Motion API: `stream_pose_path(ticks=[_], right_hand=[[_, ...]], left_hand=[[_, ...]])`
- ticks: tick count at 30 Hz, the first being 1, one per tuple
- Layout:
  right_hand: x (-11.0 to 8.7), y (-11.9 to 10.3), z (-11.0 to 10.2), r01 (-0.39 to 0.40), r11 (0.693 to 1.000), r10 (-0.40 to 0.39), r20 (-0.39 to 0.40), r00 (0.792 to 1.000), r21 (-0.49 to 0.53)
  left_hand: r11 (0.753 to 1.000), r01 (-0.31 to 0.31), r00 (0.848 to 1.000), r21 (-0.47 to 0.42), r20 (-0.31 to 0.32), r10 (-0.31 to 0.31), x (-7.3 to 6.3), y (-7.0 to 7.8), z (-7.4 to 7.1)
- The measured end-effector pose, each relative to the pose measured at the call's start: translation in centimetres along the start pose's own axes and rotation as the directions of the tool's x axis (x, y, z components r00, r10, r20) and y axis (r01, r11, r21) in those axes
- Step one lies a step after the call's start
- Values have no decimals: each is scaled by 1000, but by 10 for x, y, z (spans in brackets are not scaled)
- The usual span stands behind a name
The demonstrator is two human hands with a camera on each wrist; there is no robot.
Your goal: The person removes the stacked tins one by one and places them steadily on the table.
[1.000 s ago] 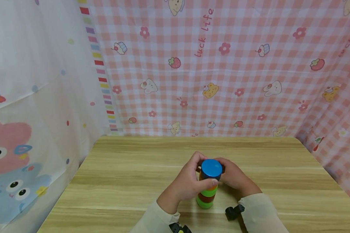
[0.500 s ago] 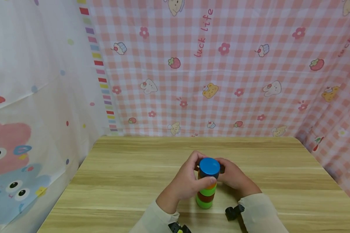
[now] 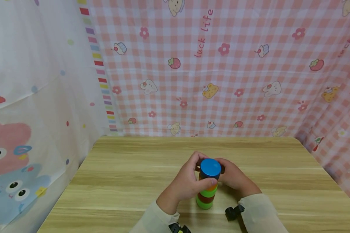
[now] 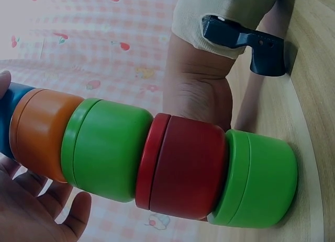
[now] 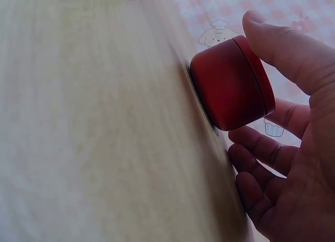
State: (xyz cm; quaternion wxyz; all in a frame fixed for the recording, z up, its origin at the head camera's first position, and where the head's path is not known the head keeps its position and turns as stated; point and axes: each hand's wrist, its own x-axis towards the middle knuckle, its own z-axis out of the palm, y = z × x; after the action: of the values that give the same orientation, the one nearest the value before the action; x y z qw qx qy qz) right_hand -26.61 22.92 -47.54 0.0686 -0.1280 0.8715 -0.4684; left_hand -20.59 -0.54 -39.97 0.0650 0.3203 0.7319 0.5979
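Cream sleeves point(image 3: 153, 221) are nearest in the head view, each with a small black wrist camera point(image 3: 231, 213), and just past them stands a tower of lidded pots. Top to bottom it's a blue pot point(image 3: 210, 167), orange pot point(image 4: 46, 133), upper green pot point(image 4: 107, 148), dark red pot point(image 4: 184, 166) and bottom green pot point(image 4: 261, 179). Head view hides most of the orange one behind a thumb, but the left wrist view shows the whole side, and they don't line up perfectly.

The left hand point(image 3: 186, 182) grips the blue pot up top between thumb and fingers; its lower fingers bend right next to the orange one, can't tell if they touch.

Right hand point(image 3: 234, 174) is behind the tower, and the head view barely gives away what it's got. Right wrist view does: a loose red pot point(image 5: 227, 85), pinched by the lid between thumb and index finger, the other fingers loosely curled. It's tilted, base right by the wooden table point(image 3: 128, 181), can't tell if it touches.

Farthest back: pink checked curtain point(image 3: 236, 26), with a white curtain point(image 3: 46, 42) off to the left
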Motion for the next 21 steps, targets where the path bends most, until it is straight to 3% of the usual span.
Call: stream_pose_path(ticks=[11, 21], right_hand=[[0, -1, -1, -36, 999, 36, 0, 999, -8], [-1, -1, -2, -16, 999, 16, -9, 1000, 27]], left_hand=[[1000, -1, 1000, -8, 8, 1, 0, 0, 0], [1000, 8, 1000, -5, 8, -8, 0, -2, 0]])
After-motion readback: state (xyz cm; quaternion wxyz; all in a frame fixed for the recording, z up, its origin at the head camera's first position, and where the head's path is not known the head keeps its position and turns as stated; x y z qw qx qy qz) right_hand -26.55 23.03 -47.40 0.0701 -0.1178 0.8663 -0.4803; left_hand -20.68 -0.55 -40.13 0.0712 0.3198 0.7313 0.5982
